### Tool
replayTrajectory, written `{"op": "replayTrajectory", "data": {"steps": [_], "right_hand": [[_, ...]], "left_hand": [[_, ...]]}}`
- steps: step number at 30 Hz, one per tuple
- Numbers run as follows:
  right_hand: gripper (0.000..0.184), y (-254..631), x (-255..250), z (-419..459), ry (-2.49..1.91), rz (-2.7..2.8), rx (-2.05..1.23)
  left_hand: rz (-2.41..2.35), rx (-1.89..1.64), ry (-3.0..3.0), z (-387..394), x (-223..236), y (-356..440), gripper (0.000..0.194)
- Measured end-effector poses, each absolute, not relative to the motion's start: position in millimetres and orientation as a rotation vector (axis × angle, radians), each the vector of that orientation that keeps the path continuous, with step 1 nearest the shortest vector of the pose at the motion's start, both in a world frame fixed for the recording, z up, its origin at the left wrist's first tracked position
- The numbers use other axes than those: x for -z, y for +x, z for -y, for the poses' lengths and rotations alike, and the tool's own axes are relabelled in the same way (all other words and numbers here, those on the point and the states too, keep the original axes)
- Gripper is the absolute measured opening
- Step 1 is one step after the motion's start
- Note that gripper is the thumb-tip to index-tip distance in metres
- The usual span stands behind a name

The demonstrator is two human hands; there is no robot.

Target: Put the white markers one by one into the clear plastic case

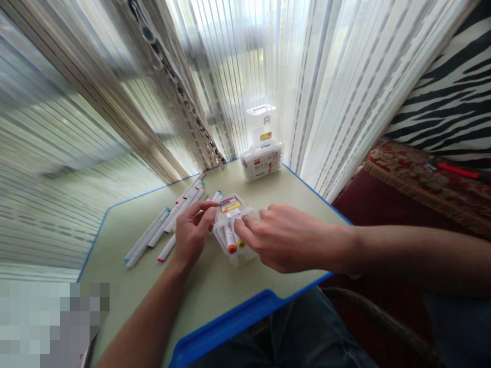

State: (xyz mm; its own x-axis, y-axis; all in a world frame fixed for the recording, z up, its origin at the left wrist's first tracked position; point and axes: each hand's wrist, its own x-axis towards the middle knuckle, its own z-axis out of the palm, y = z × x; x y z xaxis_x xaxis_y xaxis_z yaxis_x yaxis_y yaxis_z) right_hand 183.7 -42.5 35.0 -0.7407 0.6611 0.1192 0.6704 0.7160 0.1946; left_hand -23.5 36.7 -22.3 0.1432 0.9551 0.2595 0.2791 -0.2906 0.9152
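A small clear plastic box [240, 259] stands open on the table, its labelled lid [230, 204] tipped back. Inside lie an orange-ended marker [229, 239] and a yellow-ended marker [241, 243]. My left hand [193, 231] is at the left side of the box, thumb and index finger curled against its edge beside the lid. Over the right part of the box is my right hand [274, 237], its fingers bent down inside around the yellow-ended marker. That hand covers part of the box and whatever lies beneath it.
Several white markers [169, 225] with coloured ends lie loose left of the box. Behind stands another clear case [262, 162] with its lid raised. The light green table [126, 312] has a blue rim. String curtains [245, 61] hang close behind it.
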Motion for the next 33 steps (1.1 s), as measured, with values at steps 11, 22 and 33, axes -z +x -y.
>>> {"op": "replayTrajectory", "data": {"steps": [11,22,33], "right_hand": [[0.039,184.9,-39.2,51.7,-1.118,2.866,0.454],[0.021,226.6,-74.9,70.1,-0.817,2.401,0.334],[0.031,183.8,-10.3,-84.5,-1.230,1.656,-0.687]], "left_hand": [[-1.178,-1.173,1.703,-36.0,20.3,-22.3,0.023],[-1.134,-1.291,1.655,-44.4,24.5,-29.7,0.025],[-1.542,-1.485,1.847,-70.7,10.1,-69.4,0.022]]}}
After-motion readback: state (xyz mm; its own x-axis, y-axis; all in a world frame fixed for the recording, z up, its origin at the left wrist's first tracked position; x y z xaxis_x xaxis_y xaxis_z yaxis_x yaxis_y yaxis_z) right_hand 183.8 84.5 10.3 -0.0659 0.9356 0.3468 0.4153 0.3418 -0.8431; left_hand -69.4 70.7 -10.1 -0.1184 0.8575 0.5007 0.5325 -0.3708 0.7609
